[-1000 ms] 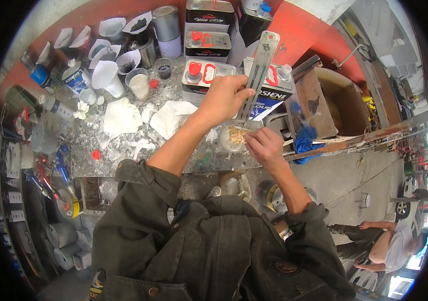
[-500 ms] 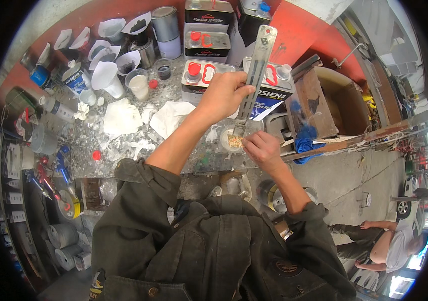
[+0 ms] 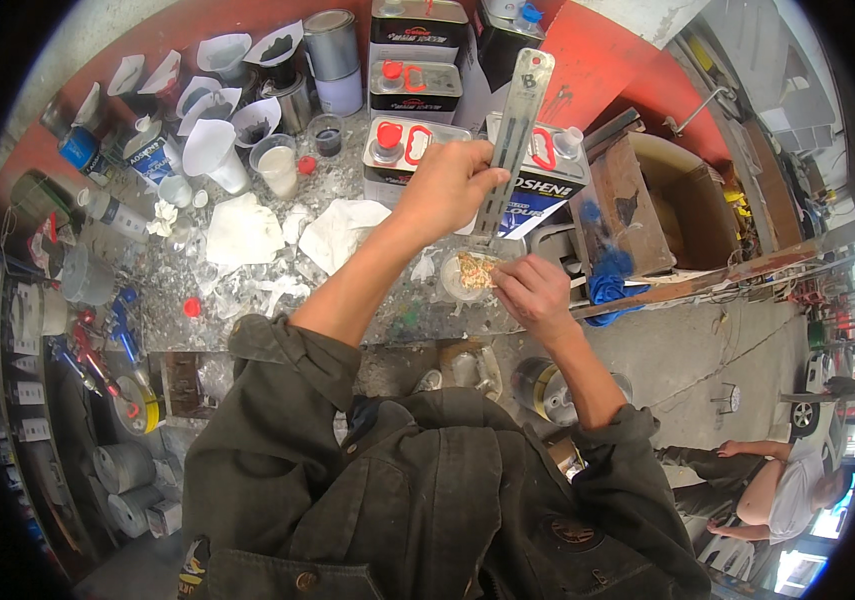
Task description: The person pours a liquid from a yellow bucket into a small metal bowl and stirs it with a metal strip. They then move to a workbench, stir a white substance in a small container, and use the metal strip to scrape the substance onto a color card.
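Observation:
My left hand (image 3: 450, 188) is closed around a flat metal mixing ruler (image 3: 515, 130) with long slots, held upright and slightly tilted. Just below its lower end, my right hand (image 3: 535, 296) pinches a crumpled, speckled multicoloured piece (image 3: 477, 270), perhaps cloth or paper. That piece is over a small pale round cup (image 3: 459, 290) on the paint-spattered bench (image 3: 402, 310). Behind the ruler stands a rectangular blue and white can (image 3: 537, 205) with a red handle. Beside it, behind my left hand, is another can (image 3: 387, 185) with a red cap.
Cups with paper cone filters (image 3: 215, 155) crowd the back left, near a cup of whitish liquid (image 3: 275, 168). White paper sheets (image 3: 245, 232) lie on the bench. An open cardboard box (image 3: 682, 190) is at right. Spray guns (image 3: 127, 335) hang at left. Another person (image 3: 787, 490) is at far right.
My right hand has shifted slightly right and drawn the speckled piece down from the ruler's lower end. My left hand keeps the ruler nearly in place.

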Action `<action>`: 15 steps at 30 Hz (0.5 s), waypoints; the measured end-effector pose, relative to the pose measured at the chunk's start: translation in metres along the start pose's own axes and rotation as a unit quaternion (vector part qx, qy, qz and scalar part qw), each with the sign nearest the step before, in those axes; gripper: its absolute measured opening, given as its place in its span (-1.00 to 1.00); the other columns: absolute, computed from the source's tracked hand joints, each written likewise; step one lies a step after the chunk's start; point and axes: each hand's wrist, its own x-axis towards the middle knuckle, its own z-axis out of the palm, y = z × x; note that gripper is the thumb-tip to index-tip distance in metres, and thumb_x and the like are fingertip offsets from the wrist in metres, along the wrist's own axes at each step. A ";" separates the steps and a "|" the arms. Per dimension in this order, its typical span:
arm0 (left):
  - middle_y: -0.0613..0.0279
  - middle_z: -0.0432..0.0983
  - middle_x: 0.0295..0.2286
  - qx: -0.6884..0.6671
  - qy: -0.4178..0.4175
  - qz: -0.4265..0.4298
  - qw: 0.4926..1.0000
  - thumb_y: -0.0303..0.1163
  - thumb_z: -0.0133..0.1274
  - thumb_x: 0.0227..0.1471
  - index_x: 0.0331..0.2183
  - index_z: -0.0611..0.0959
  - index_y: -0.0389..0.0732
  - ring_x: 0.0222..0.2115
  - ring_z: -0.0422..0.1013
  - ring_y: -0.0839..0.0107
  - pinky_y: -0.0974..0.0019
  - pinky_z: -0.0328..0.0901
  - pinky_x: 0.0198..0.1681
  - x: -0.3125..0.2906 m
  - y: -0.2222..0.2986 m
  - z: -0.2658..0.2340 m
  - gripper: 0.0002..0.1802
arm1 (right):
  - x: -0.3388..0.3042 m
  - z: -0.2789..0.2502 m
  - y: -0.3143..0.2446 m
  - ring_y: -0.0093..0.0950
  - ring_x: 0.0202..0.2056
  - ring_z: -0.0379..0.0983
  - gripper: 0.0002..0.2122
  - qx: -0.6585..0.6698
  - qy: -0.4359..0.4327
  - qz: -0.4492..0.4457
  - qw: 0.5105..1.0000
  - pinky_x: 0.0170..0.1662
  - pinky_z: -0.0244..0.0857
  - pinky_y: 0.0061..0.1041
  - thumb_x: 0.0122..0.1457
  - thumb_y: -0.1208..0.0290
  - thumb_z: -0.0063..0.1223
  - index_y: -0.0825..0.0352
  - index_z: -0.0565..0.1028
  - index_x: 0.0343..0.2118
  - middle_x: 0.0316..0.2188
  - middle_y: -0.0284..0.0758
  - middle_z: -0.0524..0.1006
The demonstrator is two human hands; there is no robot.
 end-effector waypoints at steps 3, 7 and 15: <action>-0.09 0.45 -0.64 0.003 0.011 0.018 1.000 -0.36 0.23 0.04 -0.45 0.59 -0.40 -0.62 0.38 0.07 0.09 0.25 -0.48 0.002 -0.003 0.001 -0.74 | -0.008 0.008 0.001 -0.46 -0.43 0.47 -0.82 0.004 -0.019 -0.014 1.000 -0.42 0.39 -0.46 -0.17 0.53 0.26 0.28 0.56 -0.42 -0.47 -0.43 0.50; -0.09 0.45 -0.64 -0.007 0.017 0.026 0.999 -0.36 0.23 0.04 -0.46 0.58 -0.40 -0.62 0.37 0.04 0.08 0.25 -0.47 0.003 0.001 -0.003 -0.72 | -0.022 0.019 0.001 -0.45 -0.43 0.47 -0.81 0.014 -0.044 -0.008 0.999 -0.42 0.39 -0.46 -0.18 0.53 0.27 0.28 0.56 -0.42 -0.47 -0.43 0.50; -0.07 0.44 -0.66 0.009 0.016 0.010 1.000 -0.35 0.23 0.05 -0.46 0.59 -0.39 -0.64 0.34 0.08 0.09 0.23 -0.49 -0.001 -0.005 -0.003 -0.73 | 0.004 -0.002 0.002 -0.45 -0.44 0.49 -0.76 0.028 0.010 0.013 0.999 -0.44 0.39 -0.45 -0.25 0.54 0.32 0.27 0.56 -0.42 -0.45 -0.44 0.52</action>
